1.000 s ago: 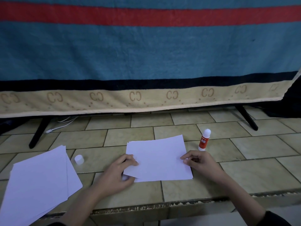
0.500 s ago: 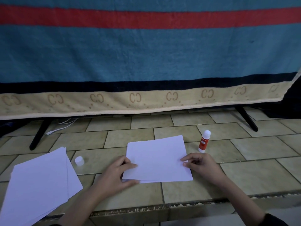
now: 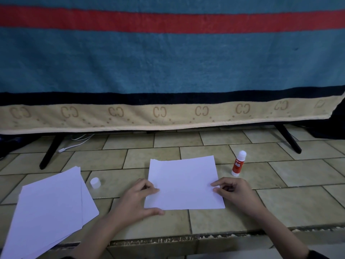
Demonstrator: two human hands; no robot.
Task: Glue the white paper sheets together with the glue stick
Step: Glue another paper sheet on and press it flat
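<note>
Two white paper sheets (image 3: 183, 184) lie flat, one on the other, on the tiled surface in the middle. My left hand (image 3: 134, 200) rests at their left edge, bent fingertips on the paper and thumb along the lower left corner. My right hand (image 3: 235, 193) touches the right edge with index fingertip and thumb tip, the other fingers loosely curled. The red glue stick (image 3: 238, 164) stands upright and uncapped just beyond my right hand. Its white cap (image 3: 95, 183) sits on the tiles left of my left hand.
A loose stack of white paper (image 3: 50, 208) lies at the near left. A striped blanket (image 3: 168, 62) hangs across the back over black stand legs (image 3: 50, 152). A white cable (image 3: 74, 144) lies under it. The tiled surface ends at a front edge (image 3: 186, 238).
The top sheet, raised at its left side by my left hand a second ago, has come down flat onto the lower sheet. Both hands stay at the paper's edges.
</note>
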